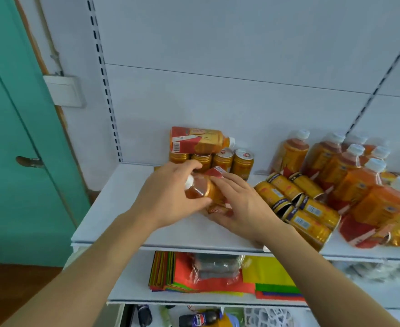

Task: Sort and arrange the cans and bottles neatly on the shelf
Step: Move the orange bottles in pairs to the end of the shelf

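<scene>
Both hands hold one orange tea bottle (202, 188) with a white cap, tilted over the white shelf (114, 208). My left hand (170, 197) grips its neck end, and my right hand (239, 204) holds its lower, red-labelled end. Behind them a row of gold cans (222, 160) stands upright against the back panel, with another orange bottle (199, 140) lying across their tops. To the right, several gold cans (298, 204) lie on their sides, and several orange bottles (350, 175) lean in a pile.
A lower shelf holds stacked coloured sheets (208, 277) and a wrapped dark pack (215, 267). Below that lie a dark cola bottle (199, 319) and a white basket (267, 317). A green door (17, 149) stands at the left, beside the shelf's slotted upright (104, 79).
</scene>
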{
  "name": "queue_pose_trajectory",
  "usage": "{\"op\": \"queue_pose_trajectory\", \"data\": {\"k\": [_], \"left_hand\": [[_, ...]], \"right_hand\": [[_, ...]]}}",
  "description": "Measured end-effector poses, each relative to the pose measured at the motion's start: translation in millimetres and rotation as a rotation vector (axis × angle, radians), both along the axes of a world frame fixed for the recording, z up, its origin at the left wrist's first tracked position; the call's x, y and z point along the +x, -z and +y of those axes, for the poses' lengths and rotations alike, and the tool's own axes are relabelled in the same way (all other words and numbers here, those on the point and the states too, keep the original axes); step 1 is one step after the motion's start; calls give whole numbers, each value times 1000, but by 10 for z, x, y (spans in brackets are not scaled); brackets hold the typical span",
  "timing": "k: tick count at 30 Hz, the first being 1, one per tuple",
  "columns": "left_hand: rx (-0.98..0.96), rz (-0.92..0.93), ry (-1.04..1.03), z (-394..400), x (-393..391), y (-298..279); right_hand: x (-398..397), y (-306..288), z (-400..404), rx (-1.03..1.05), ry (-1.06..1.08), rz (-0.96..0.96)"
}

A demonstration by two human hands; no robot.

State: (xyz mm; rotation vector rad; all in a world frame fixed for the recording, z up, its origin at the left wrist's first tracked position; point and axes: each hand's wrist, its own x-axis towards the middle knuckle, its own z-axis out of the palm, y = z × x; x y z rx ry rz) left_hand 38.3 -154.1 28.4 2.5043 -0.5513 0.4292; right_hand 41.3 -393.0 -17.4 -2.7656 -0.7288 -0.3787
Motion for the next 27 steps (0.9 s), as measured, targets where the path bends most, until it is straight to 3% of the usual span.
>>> {"op": "queue_pose_trajectory", "data": {"k": [6, 9, 11, 13, 16, 19, 22, 27], "left_hand": [[-15, 4, 167, -258, 213, -186], [-258, 168, 263, -220, 311, -110], [-361, 226, 207, -169, 396, -54], [-239, 213, 94, -133, 510, 71], [140, 217, 19, -151, 625, 345], [335, 220, -21, -186, 619, 562], [366, 121, -83, -217, 598, 695], [229, 165, -100, -190, 503, 712]], "right_hand": [[-58, -126, 1, 330, 110, 234], [-81, -132, -77, 341, 151, 159], [-87, -124, -143, 336, 199, 143], [-106, -112, -208, 331, 232, 155], [-131, -127, -262, 299, 232, 154], [-143, -119, -259, 289, 218, 139], [-131, -122, -256, 274, 222, 146], [-108, -124, -258, 269, 223, 161]]}}
